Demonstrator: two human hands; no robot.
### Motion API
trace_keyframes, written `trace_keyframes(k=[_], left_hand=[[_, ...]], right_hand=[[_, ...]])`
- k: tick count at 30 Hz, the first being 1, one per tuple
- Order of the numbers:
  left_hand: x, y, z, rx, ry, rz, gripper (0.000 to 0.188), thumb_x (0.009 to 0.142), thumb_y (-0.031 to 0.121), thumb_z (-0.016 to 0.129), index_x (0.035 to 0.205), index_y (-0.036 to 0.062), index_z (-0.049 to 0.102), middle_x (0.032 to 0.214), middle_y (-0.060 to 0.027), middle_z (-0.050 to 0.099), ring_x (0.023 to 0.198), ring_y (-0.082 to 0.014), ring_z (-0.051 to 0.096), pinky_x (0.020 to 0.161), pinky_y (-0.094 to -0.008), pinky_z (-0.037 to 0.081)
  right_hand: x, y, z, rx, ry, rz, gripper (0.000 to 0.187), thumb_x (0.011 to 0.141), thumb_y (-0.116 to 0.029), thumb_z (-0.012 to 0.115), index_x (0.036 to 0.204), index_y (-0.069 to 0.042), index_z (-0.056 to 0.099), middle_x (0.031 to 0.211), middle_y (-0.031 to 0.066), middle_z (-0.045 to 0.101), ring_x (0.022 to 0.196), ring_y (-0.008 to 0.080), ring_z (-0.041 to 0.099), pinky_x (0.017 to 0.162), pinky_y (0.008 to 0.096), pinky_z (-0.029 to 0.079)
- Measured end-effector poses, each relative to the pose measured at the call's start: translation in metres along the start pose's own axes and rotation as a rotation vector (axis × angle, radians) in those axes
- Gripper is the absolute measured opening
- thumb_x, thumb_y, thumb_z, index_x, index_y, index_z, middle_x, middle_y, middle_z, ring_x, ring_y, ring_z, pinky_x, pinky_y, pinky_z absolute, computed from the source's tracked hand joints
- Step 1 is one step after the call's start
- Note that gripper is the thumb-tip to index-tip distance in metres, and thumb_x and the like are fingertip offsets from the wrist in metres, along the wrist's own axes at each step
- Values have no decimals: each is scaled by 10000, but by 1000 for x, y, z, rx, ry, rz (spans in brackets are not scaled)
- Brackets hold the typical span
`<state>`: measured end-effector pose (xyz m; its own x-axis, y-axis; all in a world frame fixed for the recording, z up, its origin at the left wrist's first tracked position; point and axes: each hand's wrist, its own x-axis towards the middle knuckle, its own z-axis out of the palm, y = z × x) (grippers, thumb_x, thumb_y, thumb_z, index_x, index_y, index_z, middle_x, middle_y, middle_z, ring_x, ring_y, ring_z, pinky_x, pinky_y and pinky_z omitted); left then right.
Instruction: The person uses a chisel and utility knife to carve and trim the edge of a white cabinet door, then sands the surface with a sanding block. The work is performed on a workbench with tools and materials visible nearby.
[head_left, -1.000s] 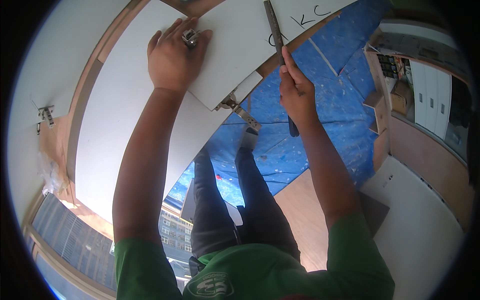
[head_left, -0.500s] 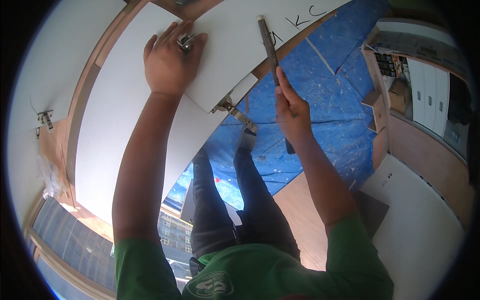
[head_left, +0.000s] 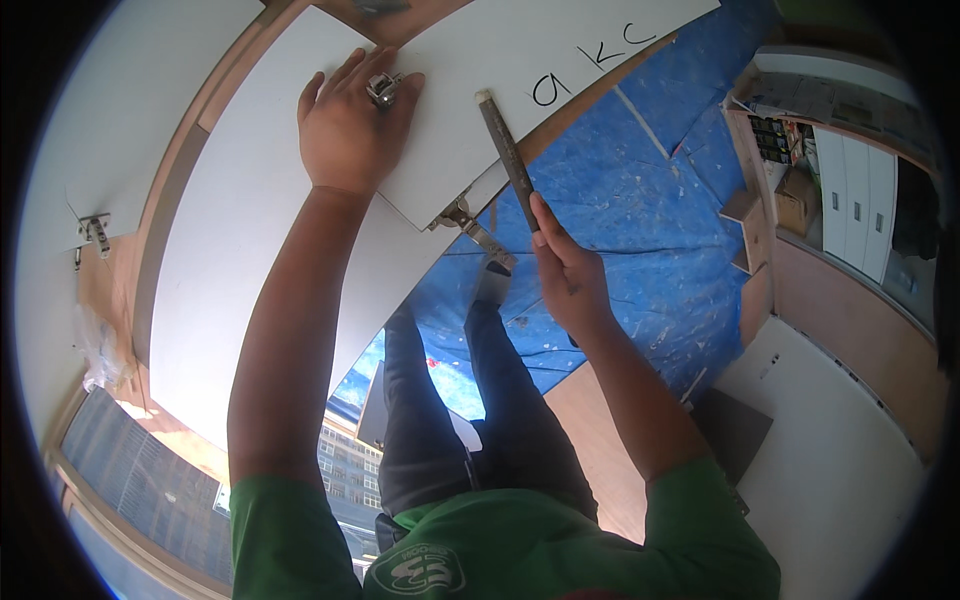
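Observation:
My left hand (head_left: 345, 140) rests on a white panel (head_left: 440, 130), its fingers spread around a metal cabinet hinge (head_left: 383, 90). The hinge sits between thumb and forefinger, partly covered by the hand. In my right hand (head_left: 575, 285) is a dark rod (head_left: 508, 145) with a pale tip, slanting up and left over the panel. Its lower end is mostly hidden behind the hand, so its exact kind cannot be told. A second hinge (head_left: 478, 230) sticks out from the panel's edge, between my forearms.
A blue sheet (head_left: 640, 240) covers the floor around my legs (head_left: 410, 360). Another hinge (head_left: 95, 230) is on a white door at the left, above a clear plastic bag (head_left: 97, 350). White panels (head_left: 830, 440) and a cabinet with white doors (head_left: 855, 205) stand right.
The rod and my right hand have come down and left, uncovering the marks on the panel. My left hand has shifted slightly right, staying at the hinge.

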<state>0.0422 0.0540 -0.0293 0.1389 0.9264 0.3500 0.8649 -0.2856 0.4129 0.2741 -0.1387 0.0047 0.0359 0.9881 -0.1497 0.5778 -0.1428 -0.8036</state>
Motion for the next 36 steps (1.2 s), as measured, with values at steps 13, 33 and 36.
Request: trace_keyframes(k=[13,33,36], left_hand=[[2,6,-3,-32,8,14,531,962,556,658,1255,120,733,1222,-132,749,1280,-275,644,1161,-463,395],[7,8,-26,-163,-137,-17,703,1016,597,483,1212,-36,717,1265,-271,700,1306,-431,596,1195,-529,350],[9,6,-29,-244,-136,4,715,1021,596,463,1201,-48,718,1252,-289,698,1283,-453,603,1182,-539,358]], right_hand=[[-7,-10,-21,232,12,256,484,1111,-217,543,1586,-160,472,702,-47,512,602,41,479,550,249,466],[-16,19,-24,-126,-260,-160,570,1019,-69,668,1542,-253,535,681,85,587,570,153,531,599,274,485],[4,5,-13,-104,-226,-133,547,1030,-89,660,1537,-255,540,687,87,596,577,144,538,606,269,489]])
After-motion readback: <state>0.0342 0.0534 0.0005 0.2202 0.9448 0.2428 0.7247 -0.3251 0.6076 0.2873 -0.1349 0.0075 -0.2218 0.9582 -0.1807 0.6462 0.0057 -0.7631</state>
